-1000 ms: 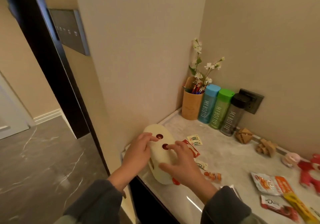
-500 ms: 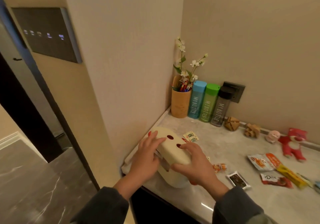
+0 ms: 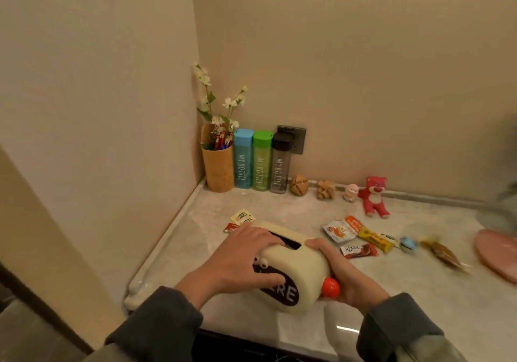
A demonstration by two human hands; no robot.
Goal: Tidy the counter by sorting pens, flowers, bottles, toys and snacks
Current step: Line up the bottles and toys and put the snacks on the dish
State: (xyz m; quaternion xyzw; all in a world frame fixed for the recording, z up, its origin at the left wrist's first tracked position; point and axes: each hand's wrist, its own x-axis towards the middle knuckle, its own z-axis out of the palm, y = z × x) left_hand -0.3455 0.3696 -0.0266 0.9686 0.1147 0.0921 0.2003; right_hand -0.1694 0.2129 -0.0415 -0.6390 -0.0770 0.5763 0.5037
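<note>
My left hand (image 3: pixel 237 261) and my right hand (image 3: pixel 347 280) hold a cream plastic box (image 3: pixel 291 275) with a dark slot on top, a black label and a red knob, near the counter's front edge. In the back corner stands a tan cup (image 3: pixel 218 170) with pens and white flowers (image 3: pixel 221 110). Beside it stand blue (image 3: pixel 242 159), green (image 3: pixel 261 160) and dark (image 3: pixel 280 163) bottles. Two wooden puzzles (image 3: pixel 298 185), a small pink toy (image 3: pixel 350 192) and a red bear (image 3: pixel 375 196) line the back wall. Snack packets (image 3: pixel 359 235) lie at mid-counter.
Small packets (image 3: pixel 242 217) lie behind the box. A pink plate (image 3: pixel 498 255) sits at the right edge. A wall socket (image 3: pixel 296 138) is behind the bottles. The wall (image 3: pixel 112 138) bounds the marble counter (image 3: pixel 279 331) on the left.
Both hands turned the cream box over, so its slot and label now face up, and shifted it to the right along the counter. The view swung right.
</note>
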